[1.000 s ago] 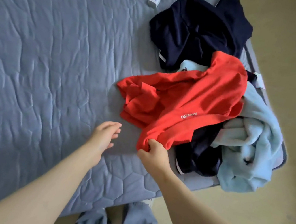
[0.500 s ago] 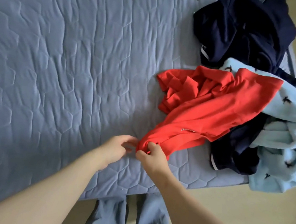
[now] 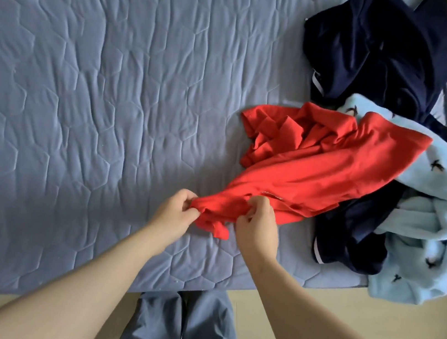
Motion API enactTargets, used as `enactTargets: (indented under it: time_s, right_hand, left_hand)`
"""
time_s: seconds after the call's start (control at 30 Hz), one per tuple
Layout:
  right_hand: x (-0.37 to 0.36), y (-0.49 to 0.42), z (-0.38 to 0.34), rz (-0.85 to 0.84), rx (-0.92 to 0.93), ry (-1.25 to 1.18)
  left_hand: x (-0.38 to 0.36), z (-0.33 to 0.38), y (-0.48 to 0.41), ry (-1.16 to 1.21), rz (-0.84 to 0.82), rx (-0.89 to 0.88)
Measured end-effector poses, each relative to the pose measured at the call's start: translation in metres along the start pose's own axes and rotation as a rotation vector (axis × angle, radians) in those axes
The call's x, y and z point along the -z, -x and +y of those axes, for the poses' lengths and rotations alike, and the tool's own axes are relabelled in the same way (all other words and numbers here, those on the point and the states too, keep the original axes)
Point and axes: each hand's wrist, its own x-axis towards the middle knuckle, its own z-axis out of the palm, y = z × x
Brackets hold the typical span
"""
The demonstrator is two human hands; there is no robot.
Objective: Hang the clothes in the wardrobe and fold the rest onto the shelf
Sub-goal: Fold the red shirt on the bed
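you have both hands on the red shirt [image 3: 318, 166], at its bunched end close to the near edge of the mattress [image 3: 83, 90]. your left hand [image 3: 178, 209] pinches the tip of the cloth between thumb and curled fingers. your right hand [image 3: 256, 223], just beside it, has its fingers curled into a fold of the same end; how its thumb sits cannot be told. the rest of the shirt trails toward the near right corner, where it drapes over a light blue fleece [image 3: 434, 224] and a navy garment [image 3: 351, 235]. the fleece spills over the mattress edge. another dark navy piece [image 3: 379, 47] lies farther back along the right edge.

this looks like the very start of the job: you seem to be picking one piece out of the pile and searching for its hem or collar. nothing appears hung or folded yet. next, you would likely draw your hands apart along that edge to open the shirt out. lift it clear as you go, since it rests on the fleece and could drag it off the corner. no hanger, wardrobe or shelf is in view, so you will have to turn away from the bed
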Motion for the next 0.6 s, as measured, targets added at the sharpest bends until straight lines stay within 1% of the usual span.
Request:
enactTargets:
  time_s: [0.07,0.1,0.17,0.23,0.27,0.33,0.37,0.47,0.6]
  right_hand:
    - [0.002,-0.003,-0.002,0.054,0.061,0.015]
    - [0.002,-0.004,-0.003,0.073,0.077,0.013]
    - [0.004,-0.007,-0.002,0.073,0.084,0.047]
    - [0.004,-0.010,0.000,-0.030,0.085,0.136]
    - [0.003,-0.012,0.001,-0.109,0.084,0.179]
    - [-0.003,-0.014,-0.001,-0.250,0.101,0.259]
    - [-0.008,-0.015,-0.003,-0.276,0.115,0.283]
    - [-0.017,-0.018,-0.012,-0.215,0.174,0.257]
    - [-0.025,-0.019,-0.016,-0.254,0.292,0.249]
  left_hand:
    - [0.004,0.003,0.003,-0.004,0.028,0.008]
    - [0.007,0.004,0.004,0.018,0.071,0.028]
    - [0.013,0.004,0.005,0.184,0.186,0.093]
    - [0.023,0.002,0.007,0.395,0.254,0.174]
    - [0.028,-0.001,0.008,0.444,0.246,0.195]
    - [0.035,-0.006,0.009,0.446,0.193,0.204]
    - [0.037,-0.008,0.010,0.432,0.166,0.202]
    - [0.041,-0.013,0.008,0.320,0.136,0.199]
    - [0.040,-0.025,0.000,0.159,0.129,0.156]
